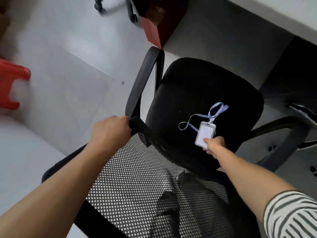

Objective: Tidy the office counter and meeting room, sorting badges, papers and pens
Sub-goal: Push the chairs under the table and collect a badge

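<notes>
Chair seat (197, 86): one badge (205, 133), one lanyard (212, 118).

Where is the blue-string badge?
Head view: the white plastic badge lies right of centre on the black chair seat, pinched by the right hand.

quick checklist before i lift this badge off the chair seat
1. Grip on the badge: the right hand pinches its near edge. Ok.
2. Lanyard free: it lies in loose loops on the seat, hooked round nothing. Ok.
3. Lanyard joined to badge: the strap meets the slot at the top, but whether the clip is fastened is too small to see. Cannot tell.
4. Chair steadied: the left hand grips the corner of the chair back. Ok.
5. Card inside the badge: the face shows plain white. Cannot tell.
</notes>
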The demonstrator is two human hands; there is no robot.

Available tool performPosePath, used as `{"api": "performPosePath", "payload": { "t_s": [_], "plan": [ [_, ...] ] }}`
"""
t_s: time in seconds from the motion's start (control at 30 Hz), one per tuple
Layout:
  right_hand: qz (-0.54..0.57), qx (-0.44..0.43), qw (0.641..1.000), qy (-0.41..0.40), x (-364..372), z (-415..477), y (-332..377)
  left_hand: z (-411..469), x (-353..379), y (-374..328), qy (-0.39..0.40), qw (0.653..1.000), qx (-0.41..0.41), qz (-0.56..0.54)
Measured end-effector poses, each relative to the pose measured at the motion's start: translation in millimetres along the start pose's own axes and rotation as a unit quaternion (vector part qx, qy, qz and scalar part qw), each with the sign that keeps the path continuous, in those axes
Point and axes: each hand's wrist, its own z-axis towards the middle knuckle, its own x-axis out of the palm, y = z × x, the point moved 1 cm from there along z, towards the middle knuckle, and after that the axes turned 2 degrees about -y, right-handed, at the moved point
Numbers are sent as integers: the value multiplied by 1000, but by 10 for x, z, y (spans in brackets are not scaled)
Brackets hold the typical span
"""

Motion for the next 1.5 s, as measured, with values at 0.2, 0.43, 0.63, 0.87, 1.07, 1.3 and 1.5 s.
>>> {"api": "performPosePath", "payload": {
  "t_s": [0.2,0.43,0.63,0.87,1.07,1.3,1.5],
  "plan": [
    [-41,-133,989,45,-302,-718,149,-171,-80,-42,-3,1000,10,-16],
    [-136,-279,933,183,-826,-2021,426,-619,-238,-111,16,981,52,-185],
    [-106,-386,891,215,-1101,-3248,455,-1039,-610,195,89,875,158,-448],
    [29,-356,919,166,-856,-4115,41,-1709,-781,756,173,823,250,-479],
    [-99,-339,935,-40,-758,-4161,-501,-1759,-938,1154,-25,835,187,-518],
    [-277,-305,904,-117,-999,-4004,-1328,-1932,-636,1007,-96,934,262,-224],
    [-395,-287,855,-173,-858,-3957,-1392,-1895,-507,914,-88,934,347,-16]
  ]
}}
